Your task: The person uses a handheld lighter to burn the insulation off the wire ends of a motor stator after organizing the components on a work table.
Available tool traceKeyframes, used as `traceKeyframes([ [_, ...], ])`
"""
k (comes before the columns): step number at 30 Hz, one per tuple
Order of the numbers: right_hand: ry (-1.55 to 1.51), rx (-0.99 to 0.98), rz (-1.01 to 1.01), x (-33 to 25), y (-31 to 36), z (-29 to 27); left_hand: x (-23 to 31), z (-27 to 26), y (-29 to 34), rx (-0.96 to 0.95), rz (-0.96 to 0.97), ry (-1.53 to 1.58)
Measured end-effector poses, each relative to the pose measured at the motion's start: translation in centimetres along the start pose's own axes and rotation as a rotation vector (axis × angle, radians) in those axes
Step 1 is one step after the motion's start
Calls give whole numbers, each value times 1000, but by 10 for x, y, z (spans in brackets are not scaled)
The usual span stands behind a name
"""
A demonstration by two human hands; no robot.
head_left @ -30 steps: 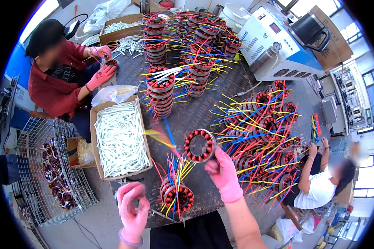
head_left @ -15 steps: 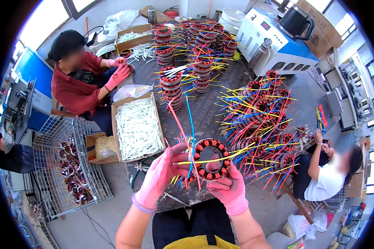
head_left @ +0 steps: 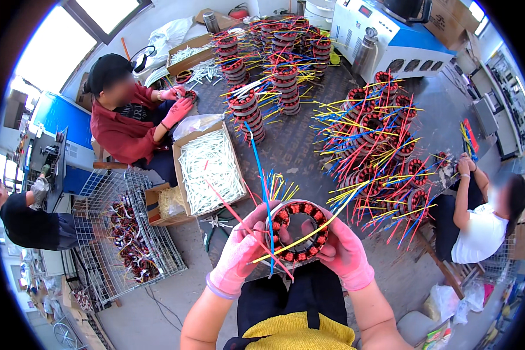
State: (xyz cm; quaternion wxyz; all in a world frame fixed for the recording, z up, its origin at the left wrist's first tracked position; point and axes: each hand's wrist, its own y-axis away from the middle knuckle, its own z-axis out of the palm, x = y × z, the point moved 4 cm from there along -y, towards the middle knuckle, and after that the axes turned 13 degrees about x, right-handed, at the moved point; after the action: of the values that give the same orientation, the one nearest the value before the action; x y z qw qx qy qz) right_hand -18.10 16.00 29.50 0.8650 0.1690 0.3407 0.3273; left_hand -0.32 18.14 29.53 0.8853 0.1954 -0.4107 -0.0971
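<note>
In front of my lap, above the table's near edge, is a motor stator [head_left: 300, 207], a ring with red copper windings. My left hand [head_left: 237, 255], in a pink glove, grips its left side, with the fingers partly behind it. My right hand [head_left: 345, 249], gloved the same, holds the right side, its fingers curled at the rim. A long red wire [head_left: 230, 209] crosses my left fingers. The stator's blue wire [head_left: 259, 166] stands up along its left side, and a yellow wire [head_left: 302, 240] runs across its front.
Stacked stators [head_left: 246, 108] and a heap of wired stators [head_left: 372, 146] cover much of the table. A carton of white sleeves [head_left: 234, 137] stands left, beside a wire basket [head_left: 99, 256]. Co-workers sit left [head_left: 128, 125] and right [head_left: 478, 227]; another person [head_left: 26, 219] is far left.
My right hand has come up along the stator's right side. My left fingers have moved from the wires onto the ring. The view has shifted, so surroundings appear farther right.
</note>
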Motion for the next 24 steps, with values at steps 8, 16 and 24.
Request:
traceKeyframes([
  [8, 164, 30, -83, -15, 17, 1, -12, 8, 8, -27, -14, 28],
  [16, 171, 90, -116, -16, 18, -6, -19, 15, 10, 10, -31, 89],
  [24, 192, 69, -127, -12, 12, -10, -23, 13, 16, 46, -31, 84],
])
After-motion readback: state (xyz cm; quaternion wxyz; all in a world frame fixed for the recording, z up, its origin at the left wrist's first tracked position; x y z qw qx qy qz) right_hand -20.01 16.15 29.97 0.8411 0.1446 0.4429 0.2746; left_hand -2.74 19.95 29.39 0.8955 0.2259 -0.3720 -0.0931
